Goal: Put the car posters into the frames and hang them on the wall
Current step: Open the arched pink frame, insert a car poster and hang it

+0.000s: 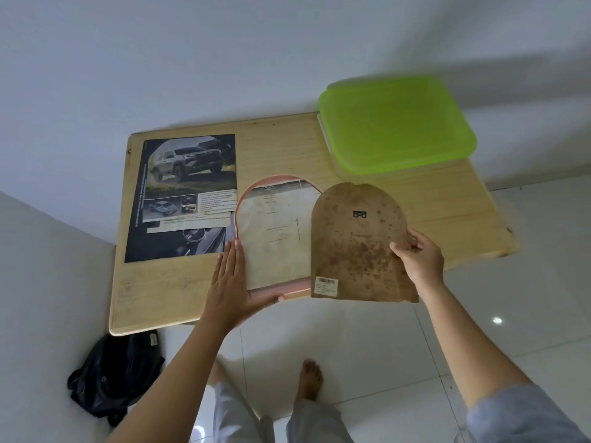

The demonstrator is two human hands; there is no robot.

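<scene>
Wooden table carries car poster left, arched pink frame centre, green-lidded box far right.

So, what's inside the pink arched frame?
A pale, stained sheet with faint print lies in the pink frame. The brown backing board, held by the right hand, hides its right part; the left hand covers the lower-left rim.

No word or number is clear enough to read. The car poster, just beyond the left hand, carries white blocks of small print and one line running up its left edge, all too fine to make out. A white barcode sticker sits on the backing board held by the right hand; its lines are illegible. The paper sheet between the hands shows faint print and a thin arrow pointing away from them.
</scene>
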